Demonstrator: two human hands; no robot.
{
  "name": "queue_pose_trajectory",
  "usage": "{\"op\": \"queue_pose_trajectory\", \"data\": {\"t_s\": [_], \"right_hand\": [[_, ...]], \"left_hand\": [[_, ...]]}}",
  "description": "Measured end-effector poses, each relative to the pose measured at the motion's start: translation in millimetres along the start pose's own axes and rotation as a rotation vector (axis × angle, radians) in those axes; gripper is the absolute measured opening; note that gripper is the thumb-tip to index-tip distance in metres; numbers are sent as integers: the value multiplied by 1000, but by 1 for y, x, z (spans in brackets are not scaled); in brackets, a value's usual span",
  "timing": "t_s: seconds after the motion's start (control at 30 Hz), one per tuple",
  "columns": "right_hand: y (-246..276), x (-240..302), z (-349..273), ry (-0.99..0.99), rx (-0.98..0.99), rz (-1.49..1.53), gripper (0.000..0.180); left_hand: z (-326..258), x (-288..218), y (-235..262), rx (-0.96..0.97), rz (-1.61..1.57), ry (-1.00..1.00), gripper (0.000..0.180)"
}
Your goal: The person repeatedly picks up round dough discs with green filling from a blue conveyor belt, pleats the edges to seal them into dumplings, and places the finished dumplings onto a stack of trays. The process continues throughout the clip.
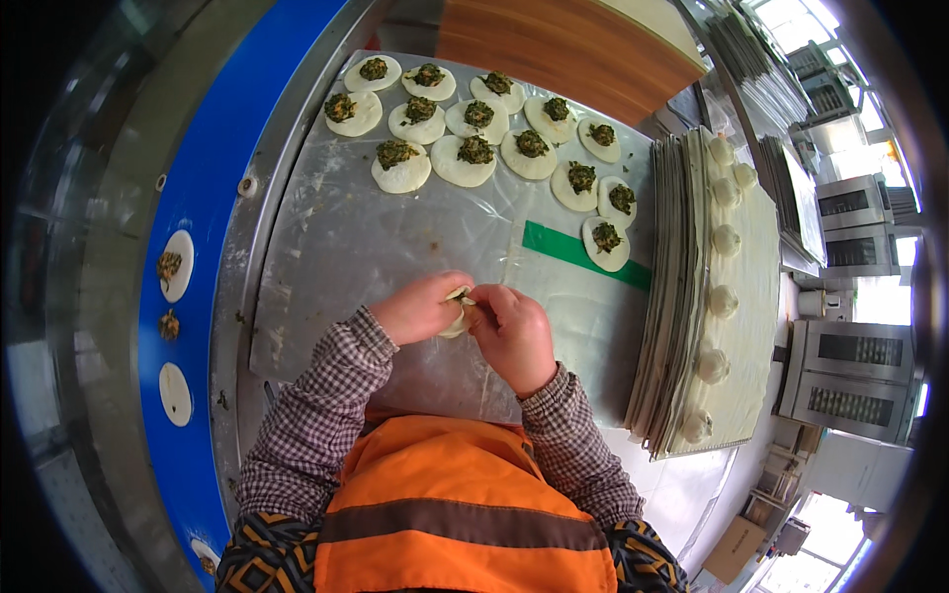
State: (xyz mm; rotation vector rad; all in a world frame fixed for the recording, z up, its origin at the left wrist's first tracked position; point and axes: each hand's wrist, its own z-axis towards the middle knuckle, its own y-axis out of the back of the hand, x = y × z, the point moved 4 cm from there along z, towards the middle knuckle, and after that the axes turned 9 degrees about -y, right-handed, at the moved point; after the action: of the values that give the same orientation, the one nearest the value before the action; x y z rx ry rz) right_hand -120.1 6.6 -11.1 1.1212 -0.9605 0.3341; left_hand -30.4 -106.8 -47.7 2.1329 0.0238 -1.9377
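The person stood at the counter [376,257], which was covered with clear plastic sheeting, and both hands met over its middle. The left hand [420,308] and the right hand [514,331] were pressed together around a single dumpling [459,314], fingers of each closed on the pale dough so that only a sliver of it showed between them. The dumpling was held just above the sheeting, close to the person's chest.

Toward twelve o'clock from the hands, well apart from them, lay rows of round dough wrappers [465,163], each flat on the counter with a dark green mound of filling in its middle. A green strip of tape [583,255] ran across the sheeting at about two o'clock, with one filled wrapper touching its upper edge.

At three o'clock stood a stack of trays [662,326]; the top one carried a line of finished dumplings [720,301], spaced apart along its length. At nine o'clock a blue belt [188,326] carried a few more wrappers, one of them filled.
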Motion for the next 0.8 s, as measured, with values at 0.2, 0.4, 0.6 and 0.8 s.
{"op": "queue_pose_trajectory", "data": {"t_s": [0.2,0.4,0.6,0.8], "right_hand": [[-4,-14,5,-374,22,520,14],[-2,2,13,-51,-139,110,12],[-7,-3,11,-226,75,247,20],[-17,-11,9,-411,145,724,20]], "left_hand": [[-13,15,-7,-311,-824,-17,39],[-12,29,-17,-624,-701,-52,55],[-12,44,-2,-457,-486,83,68],[-9,37,0,-287,-708,165,72]]}}
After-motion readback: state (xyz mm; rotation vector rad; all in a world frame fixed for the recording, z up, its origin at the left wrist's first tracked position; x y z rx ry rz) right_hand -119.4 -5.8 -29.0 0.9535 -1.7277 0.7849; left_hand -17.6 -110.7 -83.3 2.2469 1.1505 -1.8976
